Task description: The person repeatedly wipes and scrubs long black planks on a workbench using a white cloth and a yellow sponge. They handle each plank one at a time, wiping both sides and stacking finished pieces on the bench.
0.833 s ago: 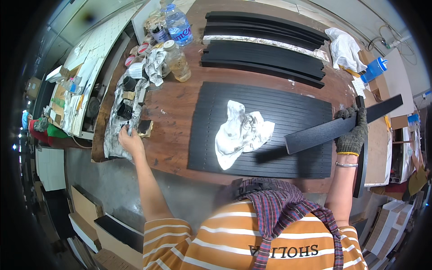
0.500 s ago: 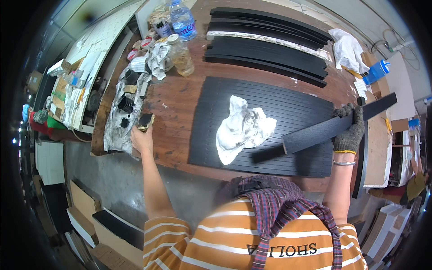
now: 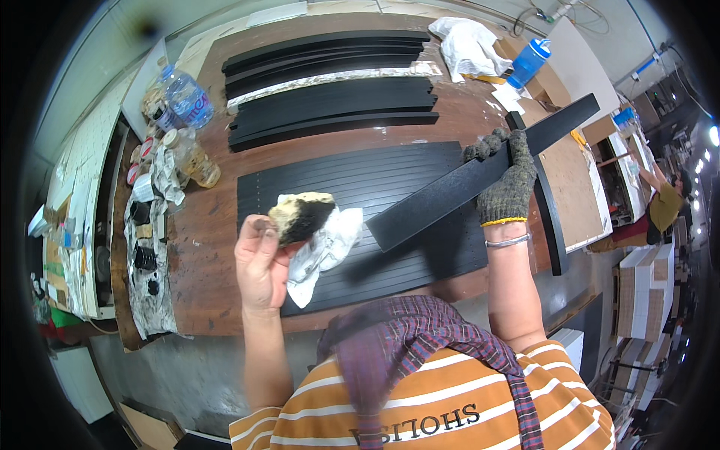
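Note:
My bare left hand [image 3: 260,259] pinches a pale yellow sponge [image 3: 309,214], its face smeared black, in the air over the left part of a grooved black panel [image 3: 412,160]. In its grey knitted glove, my right hand [image 3: 511,187] grips a long flat black board [image 3: 431,204], fingers wrapped round its edges. The board is tilted, its lower left end nearer the sponge and its other end up to the far right. Partly behind the sponge and left hand, a crumpled white cloth [image 3: 330,249] lies on the panel.
Stacked black boards [image 3: 330,109] lie at the far side of the wooden table [image 3: 206,240]. At left are a jar of amber liquid [image 3: 195,161], a clear bottle [image 3: 187,97] and a stained sheet [image 3: 154,300]. A blue bottle [image 3: 529,64] stands far right; another person [image 3: 660,202] is beyond.
My left hand has brought the sponge from beside the stained sheet to the right, over the panel. The board stays in my right hand, and the whole view has turned rightward.

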A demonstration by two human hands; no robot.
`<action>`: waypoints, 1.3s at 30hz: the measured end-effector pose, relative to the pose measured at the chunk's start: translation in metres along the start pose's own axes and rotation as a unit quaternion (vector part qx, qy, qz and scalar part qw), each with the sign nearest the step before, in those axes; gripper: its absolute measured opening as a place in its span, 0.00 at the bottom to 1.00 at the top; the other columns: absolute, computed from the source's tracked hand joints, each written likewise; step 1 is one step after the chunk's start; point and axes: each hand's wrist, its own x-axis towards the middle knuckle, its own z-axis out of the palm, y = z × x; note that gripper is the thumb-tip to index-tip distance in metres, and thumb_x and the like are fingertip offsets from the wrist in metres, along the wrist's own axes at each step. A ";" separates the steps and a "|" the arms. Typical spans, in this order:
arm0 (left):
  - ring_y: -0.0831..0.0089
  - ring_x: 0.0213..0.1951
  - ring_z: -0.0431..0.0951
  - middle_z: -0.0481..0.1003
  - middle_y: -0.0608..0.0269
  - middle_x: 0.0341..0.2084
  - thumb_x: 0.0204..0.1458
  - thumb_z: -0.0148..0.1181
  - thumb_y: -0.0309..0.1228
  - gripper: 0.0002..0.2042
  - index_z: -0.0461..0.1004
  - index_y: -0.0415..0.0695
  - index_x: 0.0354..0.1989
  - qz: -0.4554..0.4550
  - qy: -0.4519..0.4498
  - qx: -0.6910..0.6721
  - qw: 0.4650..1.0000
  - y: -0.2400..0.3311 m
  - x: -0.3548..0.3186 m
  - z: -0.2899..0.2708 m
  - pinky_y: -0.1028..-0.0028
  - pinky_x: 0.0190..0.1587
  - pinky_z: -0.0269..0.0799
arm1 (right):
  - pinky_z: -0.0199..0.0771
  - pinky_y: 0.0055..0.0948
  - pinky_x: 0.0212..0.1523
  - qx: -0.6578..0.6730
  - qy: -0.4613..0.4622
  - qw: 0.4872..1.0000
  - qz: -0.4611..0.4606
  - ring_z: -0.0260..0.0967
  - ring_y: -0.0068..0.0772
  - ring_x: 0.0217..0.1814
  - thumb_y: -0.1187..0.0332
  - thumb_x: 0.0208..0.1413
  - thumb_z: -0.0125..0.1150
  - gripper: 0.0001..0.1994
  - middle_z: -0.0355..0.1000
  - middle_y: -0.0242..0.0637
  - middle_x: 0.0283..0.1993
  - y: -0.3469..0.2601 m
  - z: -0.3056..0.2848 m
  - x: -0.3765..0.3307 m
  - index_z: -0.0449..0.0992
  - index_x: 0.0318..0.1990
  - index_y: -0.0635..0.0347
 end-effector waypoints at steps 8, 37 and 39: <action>0.64 0.62 0.69 0.63 0.51 0.62 0.44 0.65 0.14 0.29 0.64 0.38 0.57 0.104 -0.068 0.171 0.977 -0.034 -0.002 0.063 0.64 0.65 0.69 | 0.69 0.38 0.40 0.017 -0.018 0.998 -0.062 0.64 0.36 0.29 0.55 0.67 0.56 0.15 0.66 0.34 0.26 -0.023 -0.018 -0.001 0.71 0.35 0.57; 0.46 0.48 0.75 0.75 0.48 0.43 0.41 0.72 0.22 0.22 0.74 0.37 0.48 0.211 0.460 0.742 0.440 0.118 -0.085 -0.292 0.55 0.52 0.71 | 0.72 0.35 0.44 -0.021 -0.196 0.980 0.004 0.67 0.33 0.34 0.61 0.68 0.58 0.13 0.70 0.33 0.31 -0.031 -0.027 0.010 0.77 0.44 0.64; 0.45 0.49 0.75 0.75 0.47 0.45 0.43 0.72 0.26 0.22 0.75 0.37 0.49 0.123 0.486 0.771 0.393 0.136 -0.098 -0.329 0.53 0.53 0.70 | 0.74 0.37 0.48 -0.116 -0.091 0.989 -0.009 0.71 0.34 0.37 0.61 0.68 0.57 0.12 0.73 0.34 0.35 -0.024 -0.014 0.009 0.77 0.46 0.62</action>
